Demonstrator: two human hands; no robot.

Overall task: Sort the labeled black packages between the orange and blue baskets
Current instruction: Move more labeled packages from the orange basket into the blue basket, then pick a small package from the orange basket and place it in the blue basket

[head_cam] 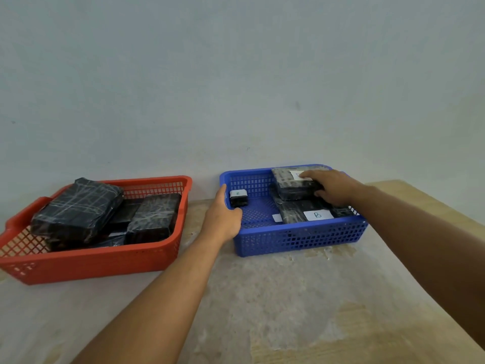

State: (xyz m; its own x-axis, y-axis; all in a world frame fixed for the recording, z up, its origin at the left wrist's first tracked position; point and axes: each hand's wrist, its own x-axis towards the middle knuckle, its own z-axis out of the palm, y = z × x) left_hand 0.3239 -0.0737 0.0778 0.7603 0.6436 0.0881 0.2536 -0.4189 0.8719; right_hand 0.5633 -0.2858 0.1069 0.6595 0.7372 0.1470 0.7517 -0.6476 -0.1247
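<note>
An orange basket (86, 266) stands at the left with several black wrapped packages (78, 206) piled in it. To the right, a blue basket (301, 237) holds black packages, one at the front with a white label marked B (318, 214) and a small one (238, 197) near the left wall. My left hand (223, 216) grips the blue basket's left rim. My right hand (333, 189) rests over the top package (291, 185) at the back right of the blue basket, fingers wrapped around its edge and partly covering its label.
Both baskets sit on a worn wooden table (262, 311) against a pale wall (236, 74). The table's right edge runs diagonally at the far right. A loose white label (277, 218) lies on the blue basket's floor.
</note>
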